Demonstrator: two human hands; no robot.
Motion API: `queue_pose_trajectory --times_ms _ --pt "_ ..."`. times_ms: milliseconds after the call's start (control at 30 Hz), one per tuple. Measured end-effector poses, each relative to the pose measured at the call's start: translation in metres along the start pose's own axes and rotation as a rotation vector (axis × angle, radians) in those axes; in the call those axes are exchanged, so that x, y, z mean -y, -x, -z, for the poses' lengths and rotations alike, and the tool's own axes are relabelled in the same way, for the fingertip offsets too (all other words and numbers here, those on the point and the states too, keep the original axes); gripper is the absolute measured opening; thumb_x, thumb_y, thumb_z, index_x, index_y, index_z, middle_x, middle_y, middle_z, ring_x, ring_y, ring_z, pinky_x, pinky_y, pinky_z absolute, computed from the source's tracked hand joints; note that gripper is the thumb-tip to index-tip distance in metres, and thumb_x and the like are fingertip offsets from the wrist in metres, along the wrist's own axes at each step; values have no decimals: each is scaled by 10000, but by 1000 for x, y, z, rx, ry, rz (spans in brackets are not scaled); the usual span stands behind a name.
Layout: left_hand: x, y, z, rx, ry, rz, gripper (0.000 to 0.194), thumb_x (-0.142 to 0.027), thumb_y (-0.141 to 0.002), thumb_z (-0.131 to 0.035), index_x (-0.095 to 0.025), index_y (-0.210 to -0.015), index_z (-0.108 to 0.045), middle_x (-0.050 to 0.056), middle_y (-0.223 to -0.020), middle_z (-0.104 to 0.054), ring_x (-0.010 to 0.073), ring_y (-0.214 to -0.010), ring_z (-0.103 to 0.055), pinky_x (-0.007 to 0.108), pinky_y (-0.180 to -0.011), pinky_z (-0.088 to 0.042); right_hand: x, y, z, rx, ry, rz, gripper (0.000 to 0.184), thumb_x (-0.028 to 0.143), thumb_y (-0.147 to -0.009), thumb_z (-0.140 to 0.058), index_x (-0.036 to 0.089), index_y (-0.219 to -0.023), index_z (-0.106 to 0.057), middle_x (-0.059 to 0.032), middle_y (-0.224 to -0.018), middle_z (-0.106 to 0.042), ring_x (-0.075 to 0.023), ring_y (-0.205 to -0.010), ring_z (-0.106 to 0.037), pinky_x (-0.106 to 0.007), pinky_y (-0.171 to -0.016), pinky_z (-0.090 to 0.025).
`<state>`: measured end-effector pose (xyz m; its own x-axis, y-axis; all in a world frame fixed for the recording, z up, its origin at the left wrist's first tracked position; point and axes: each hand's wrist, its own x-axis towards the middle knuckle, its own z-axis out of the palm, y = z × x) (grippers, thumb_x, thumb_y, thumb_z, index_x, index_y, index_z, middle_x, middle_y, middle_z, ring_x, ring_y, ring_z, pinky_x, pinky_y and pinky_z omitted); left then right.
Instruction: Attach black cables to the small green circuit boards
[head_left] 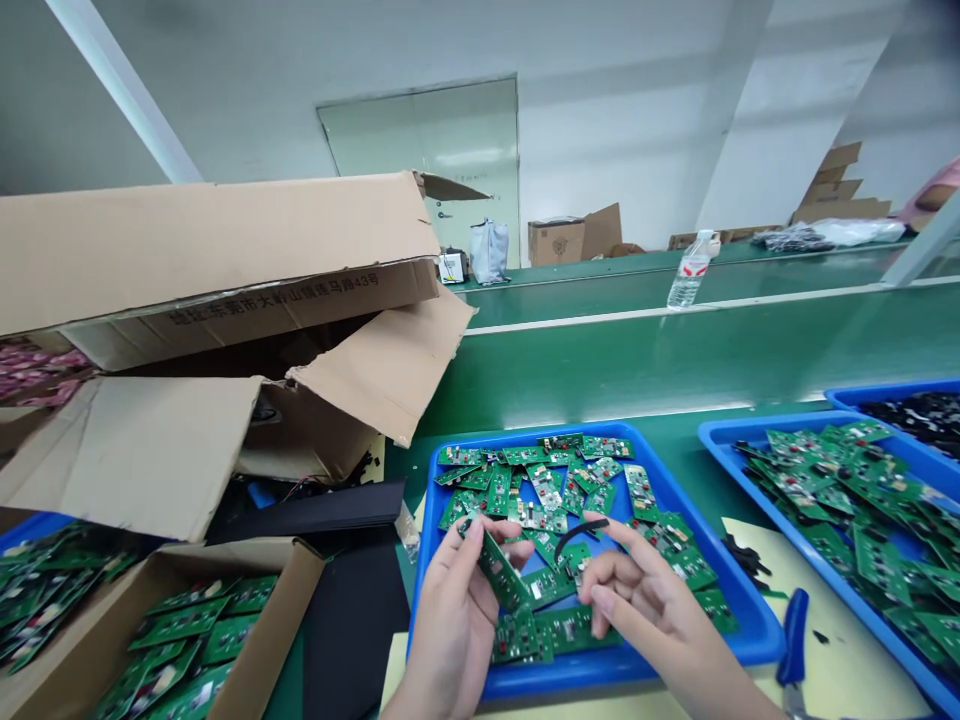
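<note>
My left hand (461,605) is closed around one edge of a green circuit board (501,568), tilted above a blue tray (600,680). Beside it, my right hand (637,600) has its fingers curled, with a thin curved black strip (574,537) at the index fingertip; how the strip is gripped is partly hidden. Several green circuit boards (570,630) with small red and white parts lie loosely in the tray below both hands.
At right are another blue tray (712,432) of boards, blue-handled pliers (795,640) and small black pieces (742,560). An open cardboard box (300,560) of boards stands at left, below a large carton (225,250). A water bottle (690,270) stands on the ledge behind.
</note>
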<state>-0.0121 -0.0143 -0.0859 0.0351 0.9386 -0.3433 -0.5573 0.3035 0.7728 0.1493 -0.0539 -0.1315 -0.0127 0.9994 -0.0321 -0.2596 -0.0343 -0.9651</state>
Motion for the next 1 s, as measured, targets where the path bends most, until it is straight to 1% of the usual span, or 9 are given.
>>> queue_pose_trajectory --times_ms 67,167,300,467,600,667,800,933,1000 --pt "1 0 0 34 -23 -5 262 -352 -707 -728 -173 -833 -583 -10 -682 -634 148 -663 -619 270 -694 -481 -1 1 0 21 -3 -5 484 462 -824 -585 234 -1213 -407 3 -748 -581 -139 -573 -570 -314 -614 -476" --pt "9 -1 1 65 -189 -75 237 -352 -762 -673 -180 -876 -557 -47 -595 -572 115 -605 -555 232 -654 -440 -4 3 0 51 -31 -5 461 458 -830 -581 243 -1203 -419 15 -713 -576 -134 -557 -565 -298 -585 -474" --pt "20 0 3 158 -382 -109 304 -356 -716 -709 -178 -910 -557 -40 -670 -572 113 -651 -526 225 -658 -405 -6 6 2 108 -48 -4 446 453 -824 -599 251 -1191 -446 31 -672 -566 -123 -537 -554 -277 -565 -461" --pt "23 2 3 283 -431 -50 350 -350 -662 -744 -176 -897 -553 -38 -702 -536 123 -669 -501 246 -655 -412 -7 8 2 182 31 -43 479 478 -823 -583 229 -1217 -472 17 -668 -571 -128 -541 -558 -279 -564 -458" --pt "20 5 1 283 -397 -5 312 -331 -681 -726 -179 -884 -545 -51 -673 -524 102 -596 -508 231 -613 -404 -9 7 2 199 95 -14 501 485 -858 -521 226 -1279 -439 9 -669 -575 -132 -537 -551 -277 -552 -474" --pt "18 6 0 252 -377 -10 295 -317 -687 -720 -178 -885 -552 -53 -657 -526 92 -568 -507 219 -594 -395 -9 5 5 193 204 52 456 447 -890 -473 222 -1287 -452 0 -672 -579 -140 -545 -561 -282 -560 -488" --pt "14 10 -1 223 -343 -39 308 -314 -640 -753 -178 -835 -557 -63 -598 -512 73 -496 -471 197 -529 -370 -6 -1 17 210 617 277 365 282 -909 -440 252 -1265 -517 -26 -722 -633 -160 -615 -605 -271 -597 -518" --pt "10 14 -1 238 -351 -53 294 -304 -631 -757 -182 -803 -553 -73 -547 -482 68 -478 -436 179 -490 -355 -3 -5 26 156 926 443 333 238 -895 -454 266 -1192 -603 -64 -918 -698 -209 -815 -669 -325 -777 -539" --pt "9 16 -2 250 -353 -53 281 -300 -633 -752 -181 -785 -547 -74 -542 -476 65 -473 -428 173 -476 -348 -2 -6 26 111 1002 478 332 239 -897 -441 254 -1174 -623 -74 -923 -704 -227 -848 -674 -360 -819 -532"
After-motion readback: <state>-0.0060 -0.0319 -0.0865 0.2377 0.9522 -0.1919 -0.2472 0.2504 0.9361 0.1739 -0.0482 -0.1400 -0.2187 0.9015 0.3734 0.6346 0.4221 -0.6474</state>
